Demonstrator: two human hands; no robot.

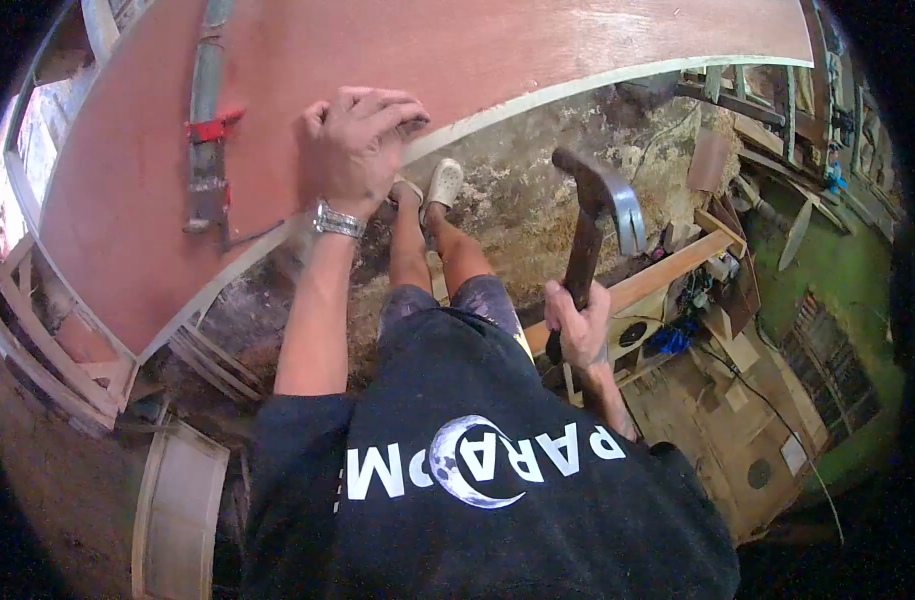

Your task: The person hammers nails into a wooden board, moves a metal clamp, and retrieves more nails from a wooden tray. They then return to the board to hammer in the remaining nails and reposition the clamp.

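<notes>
A large reddish-brown panel (538, 35) with a pale curved edge spans the upper part of the view. Over its edge is my left hand (363, 140), a watch on the wrist, its fingers curled; whatever they may hold is hidden. My right hand (581, 325) grips the handle of a claw hammer (590, 230), head upward, to the right of my legs and below the panel edge. On the panel, left of my left hand, lies a grey bar with a red clamp (210, 130).
My feet in pale clogs stand on a stained floor (538, 180) under the panel edge. At the right are a wooden beam (668, 268), cables, tools and wood scraps. Curved wooden frames (43, 350) and a pale framed board (183, 500) are at the lower left.
</notes>
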